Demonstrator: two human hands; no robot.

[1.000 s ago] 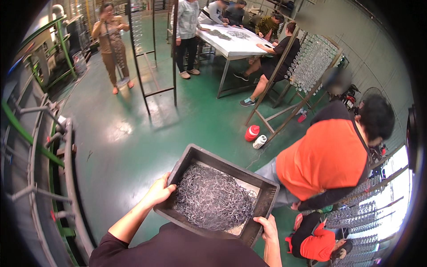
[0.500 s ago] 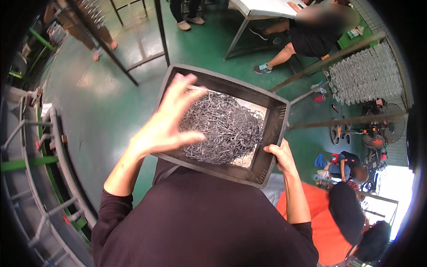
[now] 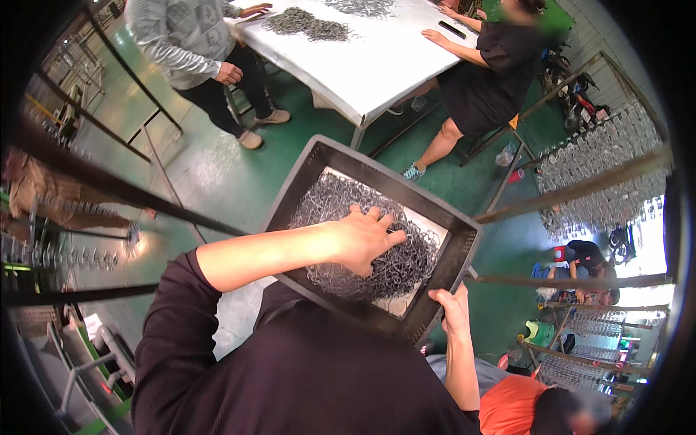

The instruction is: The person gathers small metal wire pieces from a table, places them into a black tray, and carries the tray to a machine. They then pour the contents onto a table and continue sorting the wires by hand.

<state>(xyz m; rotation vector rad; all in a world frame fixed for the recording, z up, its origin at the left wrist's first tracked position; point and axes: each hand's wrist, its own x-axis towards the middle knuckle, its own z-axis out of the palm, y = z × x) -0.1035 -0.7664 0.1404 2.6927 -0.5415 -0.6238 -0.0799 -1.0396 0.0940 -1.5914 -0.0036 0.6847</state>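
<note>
metal pile (image 3: pixel 409 264), right side — open above | tray walls (image 3: pixel 395 192) around | table (image 3: pixel 355 80) ahead

The left forearm (image 3: pixel 268 255) reaches over the left rim of the black plastic crate (image 3: pixel 406 192), its elbow bent out on the crate's left. The left hand (image 3: pixel 362 243) lies palm down inside the crate, fingers (image 3: pixel 374 212) spread. The right hand (image 3: pixel 454 310) grips the crate's right side, thumb (image 3: pixel 437 296) on the rim, right forearm (image 3: pixel 462 370) upright below.
</note>
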